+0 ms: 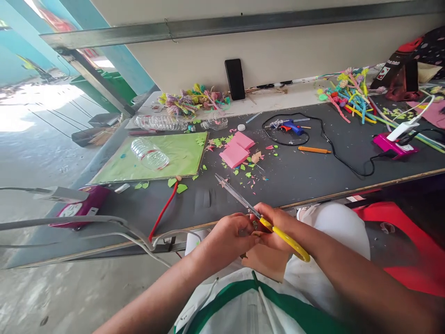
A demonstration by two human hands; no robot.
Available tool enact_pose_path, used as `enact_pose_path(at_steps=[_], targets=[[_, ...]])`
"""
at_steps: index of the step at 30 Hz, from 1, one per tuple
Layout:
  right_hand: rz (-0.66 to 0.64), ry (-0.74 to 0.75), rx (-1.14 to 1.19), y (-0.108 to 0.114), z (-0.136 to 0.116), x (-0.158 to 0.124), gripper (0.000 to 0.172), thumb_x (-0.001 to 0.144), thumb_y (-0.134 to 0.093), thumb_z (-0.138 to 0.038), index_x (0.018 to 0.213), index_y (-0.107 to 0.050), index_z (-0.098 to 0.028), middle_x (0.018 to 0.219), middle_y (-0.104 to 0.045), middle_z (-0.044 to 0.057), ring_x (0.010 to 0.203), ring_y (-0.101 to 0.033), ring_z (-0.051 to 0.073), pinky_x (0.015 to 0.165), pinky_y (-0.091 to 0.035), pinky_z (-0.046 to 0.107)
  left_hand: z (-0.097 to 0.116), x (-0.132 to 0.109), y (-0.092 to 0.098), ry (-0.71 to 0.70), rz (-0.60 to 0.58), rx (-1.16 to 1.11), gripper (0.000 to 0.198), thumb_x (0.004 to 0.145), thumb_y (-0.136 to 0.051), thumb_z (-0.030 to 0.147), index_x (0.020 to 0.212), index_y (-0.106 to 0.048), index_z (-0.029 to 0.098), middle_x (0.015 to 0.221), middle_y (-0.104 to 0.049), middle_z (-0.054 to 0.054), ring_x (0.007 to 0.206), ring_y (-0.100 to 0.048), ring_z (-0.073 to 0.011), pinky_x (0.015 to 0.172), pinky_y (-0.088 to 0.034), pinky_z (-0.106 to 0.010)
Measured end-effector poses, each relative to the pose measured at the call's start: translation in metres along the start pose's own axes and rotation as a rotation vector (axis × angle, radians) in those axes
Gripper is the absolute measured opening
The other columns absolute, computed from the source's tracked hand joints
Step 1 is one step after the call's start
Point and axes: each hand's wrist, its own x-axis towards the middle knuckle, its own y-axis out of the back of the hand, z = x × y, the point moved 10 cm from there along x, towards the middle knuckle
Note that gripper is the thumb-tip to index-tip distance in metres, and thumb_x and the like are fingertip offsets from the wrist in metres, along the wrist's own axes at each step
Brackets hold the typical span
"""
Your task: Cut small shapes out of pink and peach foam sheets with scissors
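Note:
In front of my lap, my left hand [231,234] is closed, with thumb and fingertips pressed together against my other hand. What they pinch is too small and hidden to name. My right hand [276,222] is closed around scissors [266,223] with yellow handles. Their blades point away over the table edge, closed together, and one yellow loop lies across the wrist. A tan sheet of paper [267,262] sits on my lap under both hands. Just past the blade tips, pink paper squares [234,153] lie among green paper scraps [248,175].
Across the dark table [292,178] lie a blue glue gun [294,127] with a black cord and an orange pen [314,150]. A plastic bottle [149,153] rests on the green board [114,162]. Yarn flowers [189,99], a phone [235,79] and a power strip [396,144] are farther off.

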Motion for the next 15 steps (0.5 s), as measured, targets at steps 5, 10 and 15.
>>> enact_pose_path(at_steps=[5, 10, 15], targets=[[-0.051, 0.083, -0.211, -0.003, -0.009, -0.003, 0.037, 0.060, -0.067, -0.018, 0.093, -0.050, -0.025, 0.061, -0.050, -0.010, 0.055, -0.044, 0.011, 0.052, -0.032, 0.023, -0.004, 0.003, -0.006, -0.020, -0.051, 0.034, 0.016, 0.070, -0.061, 0.028, 0.062, -0.062, 0.013, 0.064, -0.054, -0.001, 0.060, -0.046, -0.0106, 0.053, -0.035, -0.020], [-0.112, 0.156, -0.304, -0.008, -0.016, -0.011, 0.041, 0.064, -0.065, -0.017, 0.100, -0.047, -0.027, 0.066, -0.047, -0.010, 0.056, -0.042, 0.010, 0.054, -0.032, 0.023, -0.016, -0.001, -0.015, 0.078, -0.144, -0.003, 0.023, 0.071, -0.060, 0.033, 0.076, -0.073, 0.014, 0.061, -0.056, 0.001, 0.058, -0.046, -0.0114, 0.056, -0.036, -0.022], [-0.138, 0.154, -0.272, -0.008, -0.020, -0.014, 0.046, 0.062, -0.069, -0.017, 0.104, -0.051, -0.026, 0.062, -0.046, -0.010, 0.055, -0.045, 0.011, 0.055, -0.036, 0.024, -0.022, -0.005, -0.021, 0.132, -0.180, -0.177, 0.022, 0.070, -0.063, 0.033, 0.071, -0.070, 0.012, 0.057, -0.051, 0.002, 0.053, -0.040, -0.0084, 0.052, -0.031, -0.021]])
